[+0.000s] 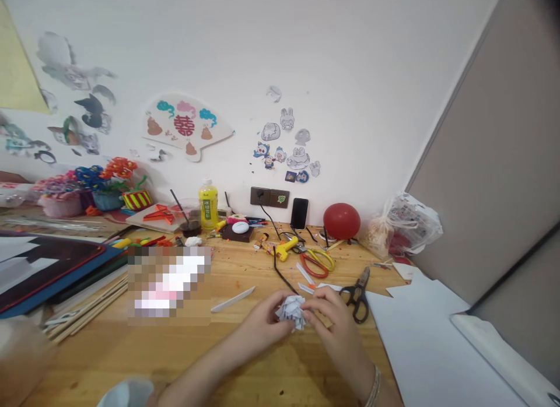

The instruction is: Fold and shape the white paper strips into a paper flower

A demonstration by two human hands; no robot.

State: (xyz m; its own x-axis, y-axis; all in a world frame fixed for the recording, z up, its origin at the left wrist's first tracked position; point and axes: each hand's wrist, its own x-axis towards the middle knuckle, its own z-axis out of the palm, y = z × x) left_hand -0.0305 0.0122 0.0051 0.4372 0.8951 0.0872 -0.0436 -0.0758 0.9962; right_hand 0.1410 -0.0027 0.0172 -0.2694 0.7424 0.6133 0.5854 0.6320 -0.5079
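A white paper flower (pixel 291 311) with many folded petals is held above the wooden table, between both of my hands. My left hand (pixel 272 318) grips its left side, the thumb along the lower edge. On the other side my right hand (pixel 329 316) pinches at the petals with thumb and fingertips; whether a loose strip lies between them I cannot make out. White paper strips (pixel 233 300) lie on the table to the left and just behind my hands. Black-handled scissors (pixel 357 296) rest right of my right hand.
Behind my hands are a yellow glue gun (pixel 287 249) with its cable, red and yellow-handled scissors (pixel 315 263) and a red balloon (pixel 342 221). White paper sheets (pixel 420 331) cover the right side. Wooden sticks (pixel 94 308), a yellow drink bottle (pixel 209 204) and a cup (pixel 191 221) stand or lie leftward.
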